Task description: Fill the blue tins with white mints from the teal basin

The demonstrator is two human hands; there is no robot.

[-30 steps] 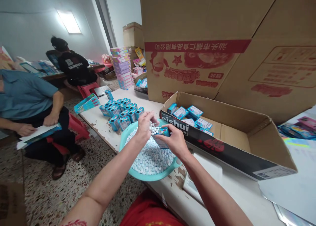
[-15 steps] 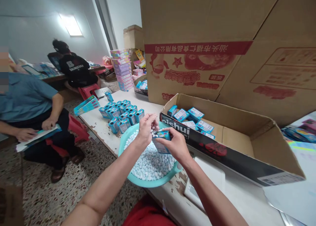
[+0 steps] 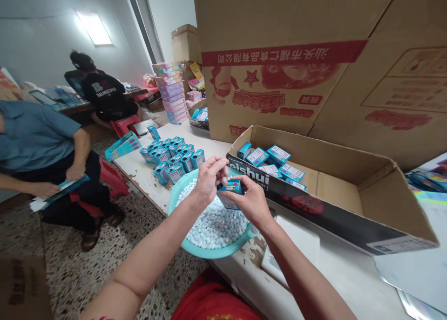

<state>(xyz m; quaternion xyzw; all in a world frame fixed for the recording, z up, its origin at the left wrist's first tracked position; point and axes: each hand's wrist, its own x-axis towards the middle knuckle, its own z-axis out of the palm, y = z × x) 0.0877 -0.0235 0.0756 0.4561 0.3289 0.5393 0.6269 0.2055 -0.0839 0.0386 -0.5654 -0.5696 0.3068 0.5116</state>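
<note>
My right hand [image 3: 252,200] grips a small blue candy box [image 3: 231,189], thumb on the near side and fingers behind, above a turquoise basin [image 3: 210,253]. Closed at the box's left end, my left hand [image 3: 210,180] has its fingers bunched around a few small white candies, partly hidden by the fingers. Many round white candies [image 3: 213,224] fill the basin below both hands. Behind the basin stand several blue candy boxes [image 3: 169,157] in a cluster, some with dark round holes showing.
A long open carton [image 3: 335,194] on the right holds several blue boxes [image 3: 279,154]. Behind it rises a large cardboard box [image 3: 272,26]. A white device [image 3: 291,245] lies beside the basin. To the left sits a co-worker [image 3: 38,138] handling a flat blue-and-white sheet; another person [image 3: 104,89] sits farther back.
My left hand has stayed over the end of the box, its fingers shifting slightly. The held box has tilted a little and risen in view. The co-worker's hands have moved along the sheet.
</note>
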